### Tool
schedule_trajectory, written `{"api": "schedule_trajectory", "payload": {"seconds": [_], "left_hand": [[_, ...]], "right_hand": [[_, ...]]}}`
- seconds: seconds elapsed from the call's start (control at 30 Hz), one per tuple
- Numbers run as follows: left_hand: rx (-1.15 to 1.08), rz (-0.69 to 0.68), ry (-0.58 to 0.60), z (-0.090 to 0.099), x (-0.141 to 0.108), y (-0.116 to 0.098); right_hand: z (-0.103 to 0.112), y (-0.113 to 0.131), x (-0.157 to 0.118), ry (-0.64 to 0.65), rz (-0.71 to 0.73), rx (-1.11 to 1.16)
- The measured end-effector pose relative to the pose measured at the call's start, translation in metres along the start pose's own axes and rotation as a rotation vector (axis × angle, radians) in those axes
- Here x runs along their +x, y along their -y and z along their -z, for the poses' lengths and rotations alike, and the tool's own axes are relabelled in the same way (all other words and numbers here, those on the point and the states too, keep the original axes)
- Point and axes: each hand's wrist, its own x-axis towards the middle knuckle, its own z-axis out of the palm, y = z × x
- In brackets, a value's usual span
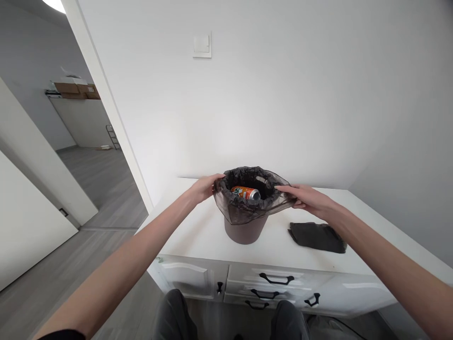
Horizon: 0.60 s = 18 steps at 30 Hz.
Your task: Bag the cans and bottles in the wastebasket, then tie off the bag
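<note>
A brown trash can (245, 232) stands on the white cabinet top, lined with a thin black garbage bag (238, 215) folded over its rim. Inside lies an orange drink can (244, 192), tilted on its side, with its silver end toward the right. My left hand (205, 187) pinches the bag's edge at the left of the rim. On the right side, my right hand (305, 197) grips the bag's overhang, pulling it outward from the rim. Near my right forearm lies a folded stack of dark bags (317, 237).
The white cabinet (191, 241) has drawers and doors with black handles and stands against a white wall. A light switch (202, 45) is on that wall. To the left, a doorway opens onto a room with cardboard boxes (76, 89). My knees are close to the cabinet front.
</note>
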Motion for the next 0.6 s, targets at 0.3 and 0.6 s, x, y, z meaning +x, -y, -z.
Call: {"api": "schedule_trajectory", "payload": {"seconds": [0.3, 0.6], "left_hand": [[-0.032, -0.141, -0.077, -0.023, -0.019, -0.057], [-0.127, -0.279, -0.036, -0.055, -0.034, -0.076]], "right_hand": [[0.008, 0.033, 0.008, -0.126, 0.314, -0.268], [-0.030, 0.061, 0.024, -0.100, 0.299, 0.454]]}}
